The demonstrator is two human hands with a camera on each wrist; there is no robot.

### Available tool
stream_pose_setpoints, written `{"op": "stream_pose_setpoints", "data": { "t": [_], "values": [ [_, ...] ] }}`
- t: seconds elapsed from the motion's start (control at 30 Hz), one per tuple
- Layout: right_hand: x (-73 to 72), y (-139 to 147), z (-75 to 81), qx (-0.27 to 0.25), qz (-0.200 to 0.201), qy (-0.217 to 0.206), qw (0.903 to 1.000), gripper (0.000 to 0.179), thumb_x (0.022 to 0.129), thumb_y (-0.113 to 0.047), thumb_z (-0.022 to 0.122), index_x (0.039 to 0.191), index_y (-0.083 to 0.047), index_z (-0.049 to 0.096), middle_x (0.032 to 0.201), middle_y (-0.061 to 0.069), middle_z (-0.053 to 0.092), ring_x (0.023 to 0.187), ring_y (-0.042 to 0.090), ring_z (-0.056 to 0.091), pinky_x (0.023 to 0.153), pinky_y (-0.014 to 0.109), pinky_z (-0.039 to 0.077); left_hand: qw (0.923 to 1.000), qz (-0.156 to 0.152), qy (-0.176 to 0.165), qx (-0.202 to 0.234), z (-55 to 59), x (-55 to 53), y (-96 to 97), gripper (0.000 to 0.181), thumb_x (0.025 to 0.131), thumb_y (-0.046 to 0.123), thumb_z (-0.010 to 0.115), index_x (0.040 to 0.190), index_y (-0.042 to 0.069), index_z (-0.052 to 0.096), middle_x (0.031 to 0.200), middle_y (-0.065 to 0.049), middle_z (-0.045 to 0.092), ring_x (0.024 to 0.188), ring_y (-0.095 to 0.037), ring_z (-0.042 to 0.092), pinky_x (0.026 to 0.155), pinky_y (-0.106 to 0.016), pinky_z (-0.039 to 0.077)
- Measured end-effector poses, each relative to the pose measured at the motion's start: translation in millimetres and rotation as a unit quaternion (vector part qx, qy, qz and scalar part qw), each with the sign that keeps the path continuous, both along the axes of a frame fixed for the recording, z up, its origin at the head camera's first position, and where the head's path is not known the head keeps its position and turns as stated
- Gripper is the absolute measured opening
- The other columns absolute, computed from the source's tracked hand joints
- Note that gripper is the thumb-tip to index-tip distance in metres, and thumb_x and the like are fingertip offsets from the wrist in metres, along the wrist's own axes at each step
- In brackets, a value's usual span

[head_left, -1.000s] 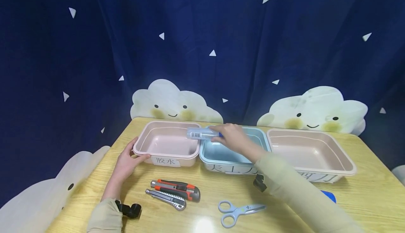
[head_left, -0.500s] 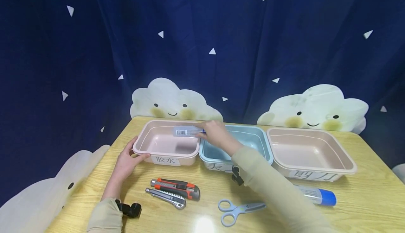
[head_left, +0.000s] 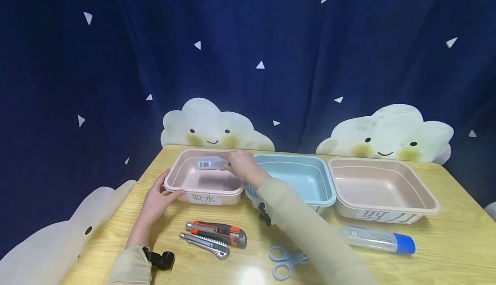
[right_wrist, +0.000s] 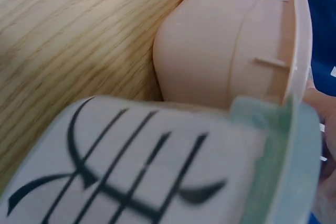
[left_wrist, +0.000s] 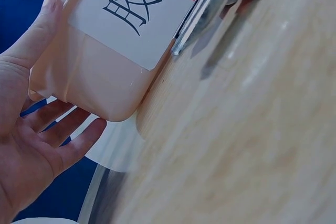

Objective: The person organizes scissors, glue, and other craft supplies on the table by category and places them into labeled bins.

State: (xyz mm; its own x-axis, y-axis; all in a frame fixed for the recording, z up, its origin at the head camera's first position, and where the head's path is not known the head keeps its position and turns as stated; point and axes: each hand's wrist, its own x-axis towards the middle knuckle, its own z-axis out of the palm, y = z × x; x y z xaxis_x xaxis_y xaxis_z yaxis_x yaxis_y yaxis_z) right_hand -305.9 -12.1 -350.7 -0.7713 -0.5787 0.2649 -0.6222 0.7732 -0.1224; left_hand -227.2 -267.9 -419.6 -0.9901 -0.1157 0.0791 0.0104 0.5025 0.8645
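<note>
My right hand (head_left: 245,166) grips a clear glue bottle (head_left: 208,163) with a barcode by its cap end. The bottle lies sideways over the inside of the left pink bin (head_left: 229,199), pointing left; its cap is hidden by the fingers. At that bin's front left corner, my left hand (head_left: 156,201) holds the rim, thumb in front and fingers round the side. In the left wrist view the thumb (left_wrist: 44,30) meets the rim. The right wrist view shows mostly bin walls, with only a sliver of the hand at its right edge.
A blue bin (head_left: 302,177) and another pink bin (head_left: 383,186) stand to the right. In front lie an orange-black utility knife (head_left: 218,231), a grey utility knife (head_left: 207,244), light blue scissors (head_left: 284,261) partly under the right sleeve, and a second glue bottle (head_left: 376,239) with a blue cap.
My right hand has carried the glue bottle left, from above the blue bin to the left pink bin. The left hand stays put. The second glue bottle has come out from behind the sleeve.
</note>
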Motion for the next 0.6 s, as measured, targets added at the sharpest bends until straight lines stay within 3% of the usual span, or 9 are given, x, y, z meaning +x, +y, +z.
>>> {"op": "stream_pose_setpoints", "data": {
  "t": [0.17, 0.37, 0.6],
  "values": [
    [-1.2, -14.1, -5.5, 0.015, -0.02, -0.003, 0.9997, 0.036, 0.081, -0.037, 0.063, 0.114, -0.023, 0.061, 0.101, 0.0, 0.069, 0.096, 0.021, 0.063, 0.082, 0.035, 0.048, 1.0, 0.001, -0.001, 0.006, -2.8, 0.1, -0.7, 0.091, 0.076, 0.034, 0.073, 0.146, 0.016, 0.018, 0.143, -0.016, 0.033, 0.123, -0.035, 0.038, 0.097, -0.048, 0.034],
    [-2.9, -31.0, -18.4, 0.081, -0.061, -0.012, 0.9948, 0.027, 0.082, -0.039, 0.062, 0.102, -0.021, 0.063, 0.099, -0.001, 0.068, 0.094, 0.02, 0.063, 0.075, 0.033, 0.048, 1.0, 0.002, 0.0, 0.001, -6.1, 1.4, -3.5, 0.09, 0.076, 0.031, 0.073, 0.146, 0.014, 0.018, 0.141, -0.018, 0.034, 0.122, -0.035, 0.04, 0.097, -0.047, 0.033],
    [-9.0, -35.0, -25.9, 0.083, -0.096, -0.044, 0.991, 0.022, 0.084, -0.034, 0.063, 0.097, -0.016, 0.066, 0.095, 0.003, 0.068, 0.088, 0.021, 0.063, 0.074, 0.033, 0.051, 0.9999, -0.002, 0.007, 0.008, -4.4, -1.8, 0.0, 0.091, 0.075, 0.032, 0.073, 0.146, 0.014, 0.019, 0.142, -0.017, 0.034, 0.122, -0.035, 0.04, 0.097, -0.047, 0.033]
  ]
}}
